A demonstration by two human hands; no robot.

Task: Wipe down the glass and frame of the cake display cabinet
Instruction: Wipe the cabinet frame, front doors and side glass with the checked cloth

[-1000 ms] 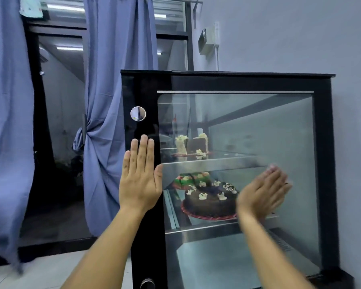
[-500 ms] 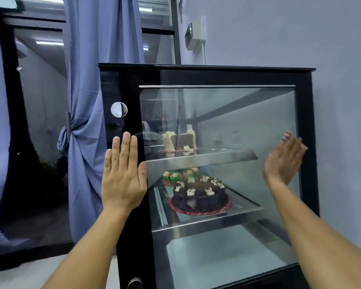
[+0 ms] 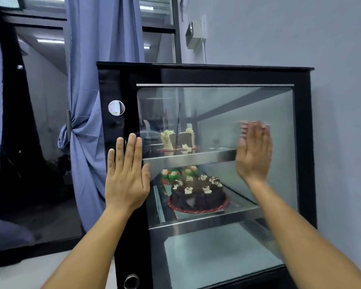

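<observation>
Head view: the cake display cabinet (image 3: 204, 76) stands against the grey wall (image 3: 300, 34), black frame, big glass (image 3: 227, 113) pane facing me. My left hand (image 3: 126, 176) is flat, fingers straight and together, palm on the black left frame strip with the thumb edge reaching onto the glass. It grips nothing. My right hand (image 3: 253, 152) is also flat with straight fingers, pressed on the right part of the glass at upper shelf level. It is blurred. Something pinkish shows at its fingertips; cannot tell whether that is a cloth or a reflection, so cannot tell if it holds anything.

Inside: a chocolate cake (image 3: 198, 193) with white dollops on a red-rimmed board on the lower shelf, a green and white cake (image 3: 172, 174) just behind it, cake slices (image 3: 178, 140) on the upper shelf (image 3: 188, 158). A round silver disc (image 3: 116, 107) sits on the frame above my left hand, a round knob (image 3: 131, 281) near the bottom of it. Blue curtain (image 3: 96, 101) tied back just left of the cabinet, dark doorway (image 3: 33, 142) beyond. Small box (image 3: 193, 36) mounted on the wall above.
</observation>
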